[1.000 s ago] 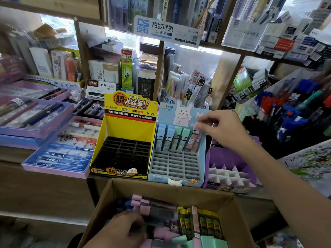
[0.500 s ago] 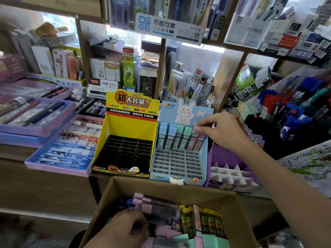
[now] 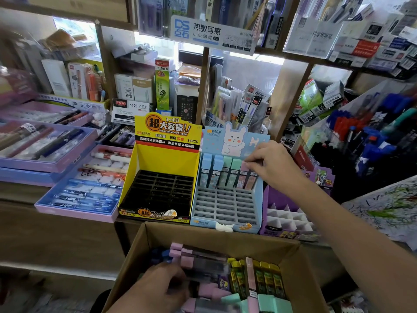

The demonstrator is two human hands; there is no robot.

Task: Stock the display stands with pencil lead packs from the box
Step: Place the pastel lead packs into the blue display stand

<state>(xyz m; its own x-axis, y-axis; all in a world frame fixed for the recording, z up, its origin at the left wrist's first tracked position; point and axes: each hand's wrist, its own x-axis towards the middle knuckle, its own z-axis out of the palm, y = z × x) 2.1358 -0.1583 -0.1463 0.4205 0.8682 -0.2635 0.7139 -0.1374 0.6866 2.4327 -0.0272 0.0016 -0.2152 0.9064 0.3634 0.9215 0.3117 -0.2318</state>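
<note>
Working the left hand (image 3: 158, 288) down into the cardboard box (image 3: 225, 236) nearest the camera, curling its fingers over the loose pencil lead packs (image 3: 255, 281). Too blurred there for telling whether gripping one or merely rummaging.

Further out, pinching the cap of a pink pack (image 3: 252, 182) with the right hand (image 3: 270, 163), thumb and fingertips closed on it. Seating it at the right end of the back row of the blue rabbit stand (image 3: 225, 206), close beside the upright green and blue neighbours (image 3: 225, 175). Leaving every nearer row unfilled, likewise the yellow stand (image 3: 158, 193) to the left and the purple stand (image 3: 286, 218) to the right.

Probably risking a tilted entry here: catching the slot edge, jamming, or tipping the tightly packed neighbours. Possibly also shoving the light card stand backward by pressing too hard, or fumbling packs while groping the box unwatched.
</note>
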